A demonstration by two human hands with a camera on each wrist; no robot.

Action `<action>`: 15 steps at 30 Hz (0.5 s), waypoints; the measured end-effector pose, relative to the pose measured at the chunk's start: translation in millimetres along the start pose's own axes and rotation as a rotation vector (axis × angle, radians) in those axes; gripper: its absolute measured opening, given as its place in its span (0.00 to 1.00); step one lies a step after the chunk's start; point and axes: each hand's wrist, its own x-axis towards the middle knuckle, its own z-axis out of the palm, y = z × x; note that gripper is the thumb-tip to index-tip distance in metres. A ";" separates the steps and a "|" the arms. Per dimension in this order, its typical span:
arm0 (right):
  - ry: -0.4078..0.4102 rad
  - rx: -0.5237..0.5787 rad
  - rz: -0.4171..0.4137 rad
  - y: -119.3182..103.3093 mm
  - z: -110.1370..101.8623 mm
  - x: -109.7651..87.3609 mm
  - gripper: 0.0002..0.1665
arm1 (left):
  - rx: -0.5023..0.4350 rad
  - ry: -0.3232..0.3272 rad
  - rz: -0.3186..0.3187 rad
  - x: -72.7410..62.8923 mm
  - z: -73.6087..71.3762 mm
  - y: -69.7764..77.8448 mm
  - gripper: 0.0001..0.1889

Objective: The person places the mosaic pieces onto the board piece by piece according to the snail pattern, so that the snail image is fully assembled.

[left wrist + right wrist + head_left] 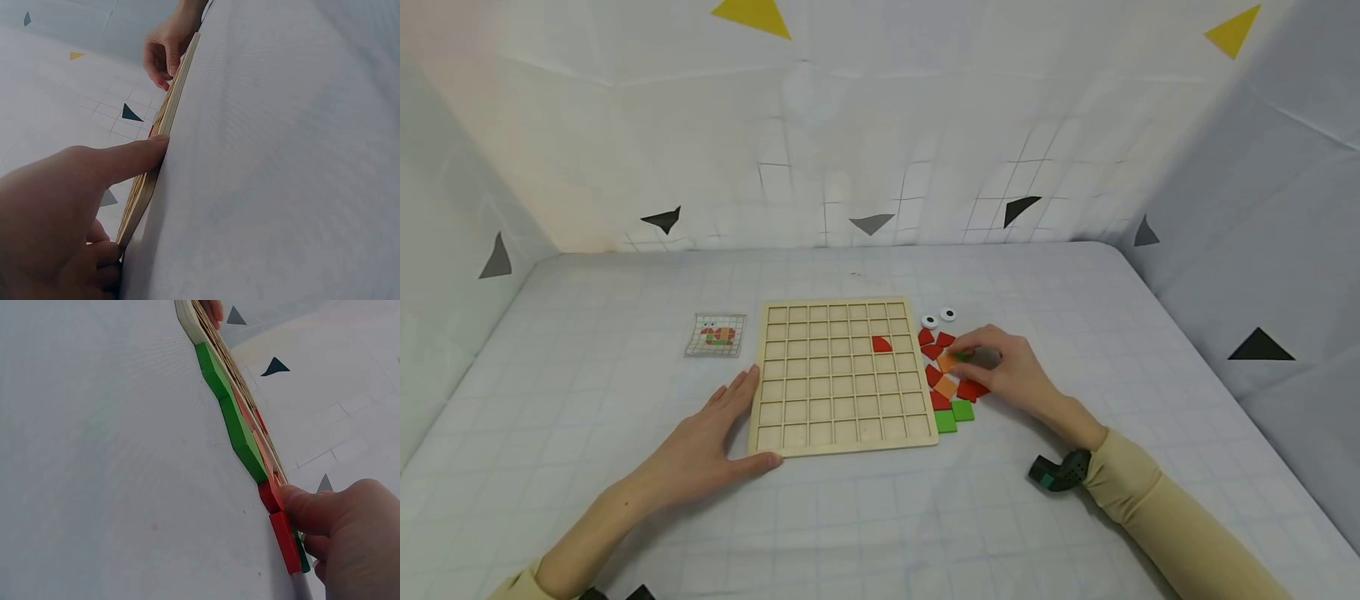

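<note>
My left hand [703,450] rests at the board's left side, fingers along the edge and thumb on the near left corner. The wooden grid board [833,410] lies flat, with one red quarter-round tile [881,344] in a cell at the right of its upper half. Over the loose tiles right of the board is my right hand [1011,367]. Its thumb and forefinger pinch an orange square tile [947,363] from two sides. A green piece [961,356] shows between those fingers. The palm side is hidden in the head view.
Several red tiles [940,401], another orange tile [946,387] and green square tiles [962,411] lie against the board's right edge. Two white eye discs [947,314] sit at its upper right corner. Left of the board lies a small pattern card [716,335].
</note>
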 end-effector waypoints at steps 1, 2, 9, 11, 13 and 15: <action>-0.002 -0.003 -0.001 -0.1 0.0 0.0 0.18 | -0.001 -0.001 -0.002 -0.1 -0.1 0.3 0.59; -0.001 -0.004 -0.003 -0.1 0.0 0.0 0.18 | -0.002 -0.001 -0.002 -0.2 -0.1 0.4 0.59; 0.046 -0.052 -0.035 -1.1 0.8 0.5 0.18 | 0.002 0.000 -0.001 0.2 0.2 0.1 0.59; 0.069 -0.072 -0.035 -0.9 0.7 0.6 0.18 | 0.005 0.002 0.001 0.5 0.7 -0.4 0.59; 0.087 -0.084 -0.034 -0.3 0.5 0.7 0.18 | 0.006 0.004 0.003 0.7 1.1 -1.0 0.59; 0.099 -0.085 -0.031 0.5 0.3 0.5 0.18 | 0.007 0.006 0.006 0.9 1.6 -1.5 0.59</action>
